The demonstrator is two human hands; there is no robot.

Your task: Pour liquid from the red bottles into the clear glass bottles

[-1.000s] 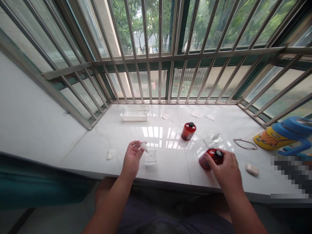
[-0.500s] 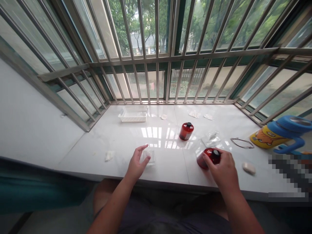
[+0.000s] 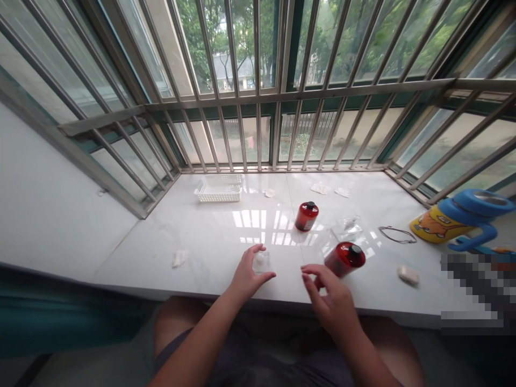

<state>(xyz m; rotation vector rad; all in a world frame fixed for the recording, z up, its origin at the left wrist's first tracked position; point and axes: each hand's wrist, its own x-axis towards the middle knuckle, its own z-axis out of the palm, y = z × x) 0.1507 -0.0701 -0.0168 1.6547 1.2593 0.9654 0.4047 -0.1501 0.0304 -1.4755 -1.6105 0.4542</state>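
Observation:
My left hand holds a small clear plastic box between thumb and fingers, just above the white marble sill. A small white piece lies inside the box. My right hand is off the red bottle with the black cap; its fingers are apart and empty, just left of that bottle. A second red bottle stands farther back.
A white plastic basket stands at the back left by the window bars. White pads lie scattered on the sill. A clear bag, a wire loop, a white lump and a blue-yellow mug lie to the right.
My left hand put the white piece down into the clear box and carried the box to the right. My right hand let go of the near red bottle and moved left toward the box.

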